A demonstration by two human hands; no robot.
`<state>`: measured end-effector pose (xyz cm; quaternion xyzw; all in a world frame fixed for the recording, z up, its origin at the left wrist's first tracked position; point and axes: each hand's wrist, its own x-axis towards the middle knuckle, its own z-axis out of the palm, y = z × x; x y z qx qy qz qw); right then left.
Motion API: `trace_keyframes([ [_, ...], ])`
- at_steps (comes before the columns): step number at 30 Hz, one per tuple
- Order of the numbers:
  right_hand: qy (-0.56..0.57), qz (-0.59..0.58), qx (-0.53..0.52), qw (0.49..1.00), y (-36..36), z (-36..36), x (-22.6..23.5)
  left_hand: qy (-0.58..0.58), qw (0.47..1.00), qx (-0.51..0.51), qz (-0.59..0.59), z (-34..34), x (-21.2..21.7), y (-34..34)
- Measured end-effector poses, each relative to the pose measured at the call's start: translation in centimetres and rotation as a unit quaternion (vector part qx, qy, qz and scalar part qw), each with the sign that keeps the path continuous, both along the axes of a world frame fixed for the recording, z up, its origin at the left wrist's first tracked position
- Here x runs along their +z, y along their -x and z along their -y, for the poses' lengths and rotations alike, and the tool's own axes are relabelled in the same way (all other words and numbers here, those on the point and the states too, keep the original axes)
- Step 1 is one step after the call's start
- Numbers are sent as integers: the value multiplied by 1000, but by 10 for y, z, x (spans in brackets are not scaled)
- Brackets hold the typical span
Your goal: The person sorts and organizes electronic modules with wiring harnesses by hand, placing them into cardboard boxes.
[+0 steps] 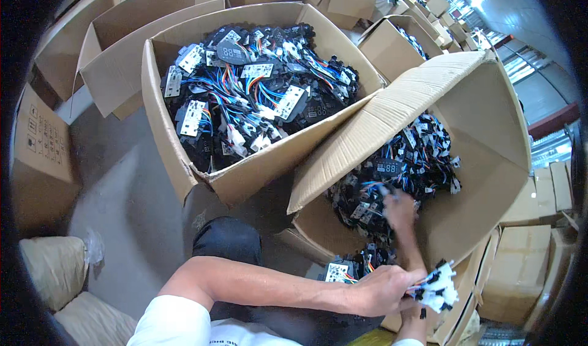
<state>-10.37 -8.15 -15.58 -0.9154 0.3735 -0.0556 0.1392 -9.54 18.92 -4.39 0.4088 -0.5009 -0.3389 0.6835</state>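
— Cardboard everywhere, is it?

— Yes: a grey concrete floor [131, 187] packed with open brown cartons, more of them running off to the upper right, and pale sacks [55, 266] at the lower left.

— Which box is biggest?

— The open carton [177, 144] at upper centre. It is heaped with black circuit-board modules [245, 95] with white labels and blue, red and orange wires.

— And the one being worked from?

— A second carton [490, 138], tipped on its side just to the right, its flap touching the first box. A pile of the same black modules [410, 156] lies inside it.

— Where are the hands?

— The right hand [399, 210] reaches into the tipped carton, down among the modules; it is blurred, so I cannot tell whether its fingers are closed on anything. The left hand [383, 289], lower down in front of the person, is closed round a bundle of wires [438, 288] ending in white and black connectors, which stick out to the right of the fist.

— Anything smaller?

— One module with a white label [338, 271] just left of that fist.
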Motion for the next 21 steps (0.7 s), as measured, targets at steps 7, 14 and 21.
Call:
trace_keyframes([
  [7, 44, 108, 65, 991, 53, 13, 131, -14, 993, 99, -61, 29, -5, -6],
  [14, 36, -41, 333, 941, 63, -88, 198, 123, 957, 260, 42, 48, -11, -42],
  [21, -203, 30, 228, 952, 88, -94, 206, -50, 998, 23, -11, 44, -12, -37],
])
